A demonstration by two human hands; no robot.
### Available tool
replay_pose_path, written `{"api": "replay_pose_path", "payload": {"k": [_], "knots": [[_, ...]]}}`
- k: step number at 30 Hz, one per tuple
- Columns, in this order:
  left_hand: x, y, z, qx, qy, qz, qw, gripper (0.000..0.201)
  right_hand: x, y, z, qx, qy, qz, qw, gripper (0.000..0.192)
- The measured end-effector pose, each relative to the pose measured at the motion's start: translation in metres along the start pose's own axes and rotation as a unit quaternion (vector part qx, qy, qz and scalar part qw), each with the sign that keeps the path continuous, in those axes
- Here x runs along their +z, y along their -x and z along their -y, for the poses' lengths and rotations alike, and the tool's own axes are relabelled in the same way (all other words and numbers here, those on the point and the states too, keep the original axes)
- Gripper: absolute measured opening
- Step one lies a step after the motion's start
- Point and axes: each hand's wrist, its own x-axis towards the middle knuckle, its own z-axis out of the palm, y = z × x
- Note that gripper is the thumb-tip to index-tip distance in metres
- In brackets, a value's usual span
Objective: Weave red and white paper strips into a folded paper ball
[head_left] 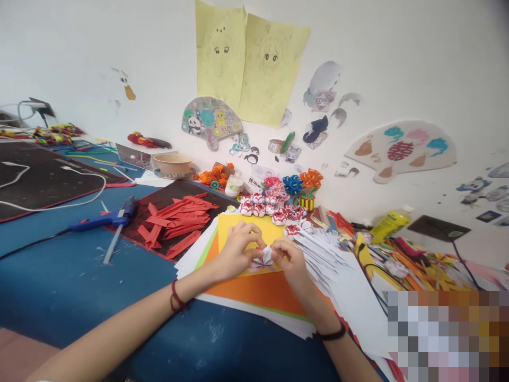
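Note:
Between both hands is a small white folded-paper flower [262, 259], partly covered by fingers. My left hand [239, 249] pinches its left side, and a bit of red shows at the fingertips. My right hand [289, 260] closes on its right edge. Beneath the hands lies a stack of coloured sheets, with a yellow sheet [228, 228] over an orange sheet [238, 291]. Just behind stand several finished red-and-white paper flowers [279, 216]. White folded paper strips [322, 260] fan out to the right of my right hand.
A pile of red folded strips [178, 220] lies left on a dark mat. Beside it rests a blue glue gun [123, 212] with its cord. At the back are a glue bottle [234, 185] and a round bowl [172, 164]. Paper scraps and a yellow bottle [392, 225] crowd the right.

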Motion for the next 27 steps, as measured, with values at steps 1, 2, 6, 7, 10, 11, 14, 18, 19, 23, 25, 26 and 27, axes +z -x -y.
{"api": "replay_pose_path", "payload": {"k": [1,2,6,7,10,11,14,18,19,23,25,26,27], "knots": [[-0.001,0.0,0.0,-0.007,0.009,0.001,1.0,0.005,0.0,-0.001,0.001,0.015,-0.03,0.005,0.999,0.027],[-0.003,-0.001,0.001,-0.011,0.02,0.001,1.0,0.005,-0.001,-0.001,0.002,0.037,-0.068,0.006,0.997,0.029],[-0.011,-0.004,0.003,0.006,0.1,0.0,0.995,0.011,-0.001,0.0,0.01,0.173,-0.261,0.016,0.95,0.044],[-0.014,-0.005,0.004,0.017,0.127,0.001,0.992,0.014,-0.001,0.001,0.012,0.202,-0.3,0.04,0.931,0.051],[-0.02,-0.007,0.005,0.048,0.19,0.003,0.981,0.024,-0.001,0.004,0.018,0.234,-0.359,0.153,0.89,0.058],[-0.022,-0.007,0.005,0.055,0.198,0.004,0.979,0.026,-0.001,0.004,0.019,0.231,-0.363,0.181,0.884,0.057],[-0.028,-0.009,0.003,0.065,0.165,-0.013,0.984,0.021,-0.001,0.003,0.017,0.212,-0.354,0.171,0.895,0.05],[-0.033,-0.008,0.001,0.046,0.044,-0.068,0.996,0.018,-0.002,-0.001,0.012,0.199,-0.311,0.049,0.928,0.047],[-0.033,-0.008,0.001,0.041,0.021,-0.067,0.997,0.021,-0.002,-0.001,0.011,0.19,-0.295,0.032,0.936,0.05],[-0.03,-0.005,0.004,0.054,-0.07,-0.03,0.996,0.024,-0.002,-0.001,0.013,0.165,-0.254,0.022,0.953,0.061],[-0.028,-0.003,0.006,0.069,-0.107,-0.015,0.992,0.024,0.0,0.0,0.015,0.163,-0.247,0.015,0.955,0.061],[-0.027,-0.002,0.006,0.074,-0.118,-0.009,0.99,0.025,0.0,0.001,0.015,0.163,-0.242,0.008,0.956,0.06],[-0.027,-0.001,0.006,0.076,-0.126,-0.005,0.989,0.026,0.001,0.001,0.016,0.161,-0.235,0.001,0.959,0.06]]}}
